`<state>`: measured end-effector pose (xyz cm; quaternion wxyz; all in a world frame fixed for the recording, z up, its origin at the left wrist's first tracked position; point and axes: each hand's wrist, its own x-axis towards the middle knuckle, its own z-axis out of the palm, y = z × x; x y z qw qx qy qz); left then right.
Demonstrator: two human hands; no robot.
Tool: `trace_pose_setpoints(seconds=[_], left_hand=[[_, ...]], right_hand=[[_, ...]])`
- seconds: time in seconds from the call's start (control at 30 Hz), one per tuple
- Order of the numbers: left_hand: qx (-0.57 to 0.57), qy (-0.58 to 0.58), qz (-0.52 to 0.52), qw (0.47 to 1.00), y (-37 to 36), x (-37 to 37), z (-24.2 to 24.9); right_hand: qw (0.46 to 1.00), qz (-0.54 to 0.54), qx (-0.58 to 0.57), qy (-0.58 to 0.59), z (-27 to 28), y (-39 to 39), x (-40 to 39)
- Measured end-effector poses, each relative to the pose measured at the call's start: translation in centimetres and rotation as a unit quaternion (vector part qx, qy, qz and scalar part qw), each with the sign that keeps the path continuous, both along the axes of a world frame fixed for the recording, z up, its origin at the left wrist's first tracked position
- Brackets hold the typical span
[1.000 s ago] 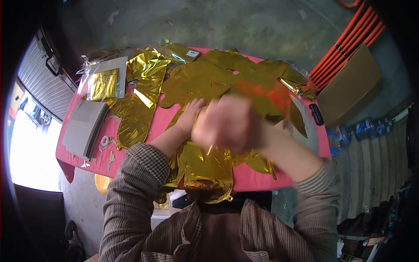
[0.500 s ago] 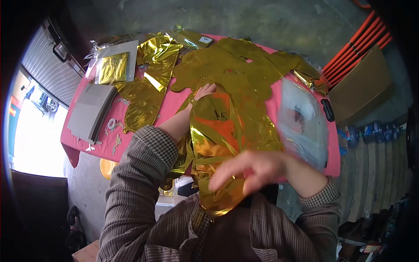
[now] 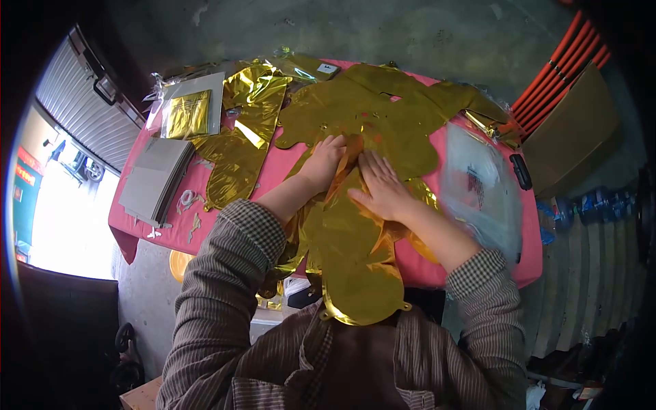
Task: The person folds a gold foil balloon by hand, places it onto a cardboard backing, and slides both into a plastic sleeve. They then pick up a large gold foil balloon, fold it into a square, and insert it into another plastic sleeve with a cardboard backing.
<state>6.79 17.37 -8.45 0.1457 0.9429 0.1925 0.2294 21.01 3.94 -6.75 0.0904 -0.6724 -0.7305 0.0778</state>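
Observation:
A large gold foil balloon (image 3: 359,253), flat and uninflated, hangs from the table's near edge against my chest, its rounded end with small tabs at the bottom. My left hand (image 3: 323,166) has its fingers curled on a raised fold of the foil near the middle. Beside it, my right hand (image 3: 384,186) lies flat on the same foil, fingers stretched out and pointing away from me. Under and beyond both hands spreads more gold foil (image 3: 348,102), with small markings. Another gold foil piece (image 3: 236,167) lies to the left.
On the pink-covered table (image 3: 273,171) are a stack of grey cards (image 3: 156,179), a packaged gold foil (image 3: 188,115), white ribbon (image 3: 186,199), clear plastic bags (image 3: 478,191) and a black object (image 3: 521,172). A cardboard sheet (image 3: 570,130) and orange poles (image 3: 557,72) stand right.
My right hand has moved forward from near my chest and now presses flat on the foil. The left hand's fingers have curled, and the foil's near end has swung right.

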Motion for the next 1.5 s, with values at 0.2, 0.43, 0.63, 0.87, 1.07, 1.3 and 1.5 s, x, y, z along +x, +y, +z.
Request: trace_pose_setpoints(seconds=[0.2,0.43,0.63,0.87,1.07,1.3,1.5], left_hand=[[-0.04,-0.049,-0.105,0.992,1.9,0.3,-0.1],[-0.124,0.05,-0.054,0.99,-0.3,-6.7,6.2],[-0.085,0.013,-0.101,0.991,-5.9,-11.8,5.0],[-0.042,0.007,-0.086,0.995,-7.4,-12.3,4.8],[-0.037,-0.001,-0.092,0.995,-7.2,-12.5,4.3],[-0.025,-0.004,-0.081,0.996,-7.3,-12.5,4.3],[-0.029,-0.001,-0.087,0.996,-7.2,-12.4,4.4]], right_hand=[[0.999,-0.017,0.012,-0.032,-0.5,0.9,0.2],[0.999,-0.006,0.001,-0.054,0.0,0.9,0.3],[0.998,-0.012,-0.012,-0.065,0.0,1.0,0.4],[0.997,-0.019,-0.049,-0.053,1.1,1.1,-0.1],[0.999,-0.019,-0.018,-0.02,0.0,2.4,-0.3],[0.998,-0.039,-0.026,-0.035,0.4,3.4,-0.5],[0.998,-0.044,-0.024,-0.04,0.3,3.7,-0.4]])
